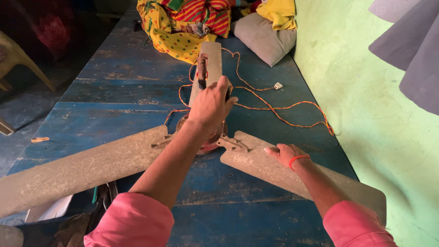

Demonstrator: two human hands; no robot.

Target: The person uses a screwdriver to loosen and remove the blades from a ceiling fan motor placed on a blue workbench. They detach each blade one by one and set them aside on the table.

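Observation:
A dusty ceiling fan lies on a blue wooden table, its reddish motor hub partly hidden under my left arm. Three grey blades spread out: one to the left, one to the right, one pointing away. My left hand is closed around the fan's down rod above the hub. My right hand rests flat on the right blade near its bracket. An orange twisted wire runs from the hub across the table to a small white connector.
Bright yellow and red striped cloth and a grey pillow lie at the table's far end. A green wall runs along the right. A plastic chair stands at far left. Dark tools lie under the left blade.

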